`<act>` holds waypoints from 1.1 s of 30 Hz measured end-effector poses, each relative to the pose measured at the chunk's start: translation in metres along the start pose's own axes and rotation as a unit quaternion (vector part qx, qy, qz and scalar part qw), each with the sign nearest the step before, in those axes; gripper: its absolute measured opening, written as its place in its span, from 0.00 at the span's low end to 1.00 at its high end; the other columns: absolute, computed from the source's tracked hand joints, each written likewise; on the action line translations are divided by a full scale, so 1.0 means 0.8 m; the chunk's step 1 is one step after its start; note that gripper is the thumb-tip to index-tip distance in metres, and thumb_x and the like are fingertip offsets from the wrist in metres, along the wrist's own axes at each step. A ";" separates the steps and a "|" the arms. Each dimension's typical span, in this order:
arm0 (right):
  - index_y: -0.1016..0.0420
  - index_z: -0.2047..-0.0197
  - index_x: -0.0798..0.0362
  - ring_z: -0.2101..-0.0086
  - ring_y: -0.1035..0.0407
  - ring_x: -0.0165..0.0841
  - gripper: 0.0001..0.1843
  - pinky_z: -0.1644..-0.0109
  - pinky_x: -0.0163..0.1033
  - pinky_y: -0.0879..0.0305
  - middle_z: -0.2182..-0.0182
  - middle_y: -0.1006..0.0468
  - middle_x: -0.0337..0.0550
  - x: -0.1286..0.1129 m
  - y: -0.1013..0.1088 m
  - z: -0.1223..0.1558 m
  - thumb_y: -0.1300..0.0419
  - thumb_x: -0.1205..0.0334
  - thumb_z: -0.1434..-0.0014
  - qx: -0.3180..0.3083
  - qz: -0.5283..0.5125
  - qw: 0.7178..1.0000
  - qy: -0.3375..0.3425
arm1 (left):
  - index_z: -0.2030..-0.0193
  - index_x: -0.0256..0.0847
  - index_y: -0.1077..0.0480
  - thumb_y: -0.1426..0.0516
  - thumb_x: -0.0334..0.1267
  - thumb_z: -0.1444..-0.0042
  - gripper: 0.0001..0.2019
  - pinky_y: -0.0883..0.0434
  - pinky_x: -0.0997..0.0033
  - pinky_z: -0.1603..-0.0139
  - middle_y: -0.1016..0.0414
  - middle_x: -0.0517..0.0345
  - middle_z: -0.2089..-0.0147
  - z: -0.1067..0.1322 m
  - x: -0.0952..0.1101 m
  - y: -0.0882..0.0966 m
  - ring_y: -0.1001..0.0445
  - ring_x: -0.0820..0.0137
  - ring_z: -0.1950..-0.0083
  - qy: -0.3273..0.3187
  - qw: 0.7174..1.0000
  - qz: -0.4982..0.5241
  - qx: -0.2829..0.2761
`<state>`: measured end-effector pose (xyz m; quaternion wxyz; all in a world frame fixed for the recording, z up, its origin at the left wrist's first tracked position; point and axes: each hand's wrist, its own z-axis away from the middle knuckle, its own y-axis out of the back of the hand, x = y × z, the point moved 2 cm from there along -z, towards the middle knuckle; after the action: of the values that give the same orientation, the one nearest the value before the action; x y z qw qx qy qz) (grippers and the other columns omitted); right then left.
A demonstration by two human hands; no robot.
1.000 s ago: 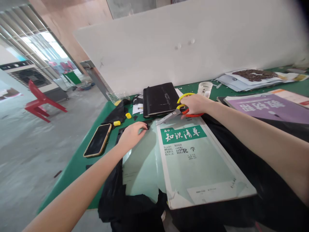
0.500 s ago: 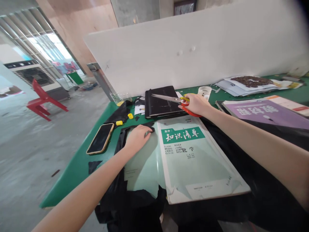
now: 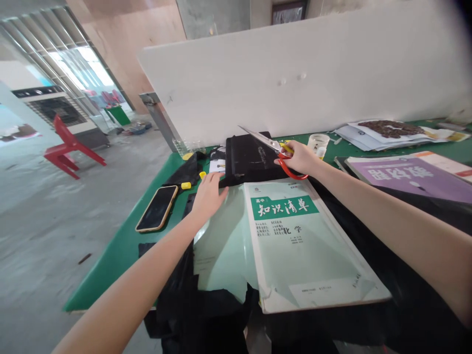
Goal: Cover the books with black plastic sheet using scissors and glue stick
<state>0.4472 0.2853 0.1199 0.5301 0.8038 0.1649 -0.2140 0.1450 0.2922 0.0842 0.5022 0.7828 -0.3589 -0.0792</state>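
Observation:
My right hand [image 3: 299,158] grips scissors [image 3: 277,144] with red and yellow handles, their blades pointing up and left above a black-covered book [image 3: 248,160]. My left hand [image 3: 208,199] lies at the top edge of the opened cover flap [image 3: 221,250], fingers stretched forward and thumb apart. The flap belongs to a pale green book [image 3: 313,260] with a dark green title band. Black sheet material [image 3: 214,307] lies under this book, torn or cut unevenly along the flap's lower edge. Some of it also shows by my left fingertips.
A phone [image 3: 157,209] and yellow caps [image 3: 186,185] lie on the green table [image 3: 106,268] at left. A clear cup [image 3: 317,145], a purple book [image 3: 405,174] and papers [image 3: 356,137] are at right. A white board [image 3: 295,98] stands behind.
My left hand has shifted forward, its fingers straightening from the folded black edge. The scissors have tilted more steeply upward in my right hand. The view has shifted slightly.

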 end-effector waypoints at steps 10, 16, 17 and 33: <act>0.34 0.59 0.51 0.65 0.32 0.43 0.20 0.67 0.44 0.39 0.65 0.25 0.48 -0.005 -0.003 0.017 0.40 0.49 0.51 0.017 0.094 0.991 0.090 | 0.58 0.38 0.27 0.50 0.32 0.40 0.10 0.31 0.66 0.54 0.25 0.51 0.59 -0.001 0.014 -0.029 0.28 0.64 0.55 -0.084 0.981 -0.106 -0.142; 0.34 0.57 0.55 0.60 0.33 0.44 0.15 0.52 0.48 0.45 0.60 0.25 0.51 0.022 -0.003 0.006 0.45 0.61 0.49 0.000 0.217 0.949 0.231 | 0.55 0.36 0.29 0.53 0.34 0.37 0.13 0.31 0.64 0.52 0.27 0.48 0.54 0.030 0.023 -0.025 0.30 0.63 0.52 -0.131 0.972 -0.126 -0.151; 0.33 0.57 0.55 0.59 0.33 0.44 0.15 0.51 0.48 0.46 0.60 0.25 0.50 0.024 -0.002 0.001 0.46 0.63 0.50 -0.004 0.226 0.943 0.245 | 0.53 0.37 0.29 0.53 0.34 0.37 0.13 0.31 0.64 0.51 0.28 0.48 0.53 0.033 0.022 -0.023 0.30 0.63 0.51 -0.129 0.973 -0.117 -0.151; 0.29 0.55 0.49 0.53 0.38 0.43 0.14 0.45 0.50 0.52 0.56 0.26 0.46 -0.001 -0.046 -0.065 0.50 0.62 0.41 -0.039 0.231 0.889 0.392 | 0.46 0.32 0.34 0.57 0.33 0.36 0.18 0.37 0.59 0.40 0.32 0.43 0.42 0.054 0.028 -0.024 0.34 0.62 0.41 -0.159 0.969 -0.096 -0.164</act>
<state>0.4376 0.3472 0.1096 0.4876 0.8162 0.1773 0.2540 0.1500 0.2506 0.0523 0.5503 0.6978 -0.3391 -0.3087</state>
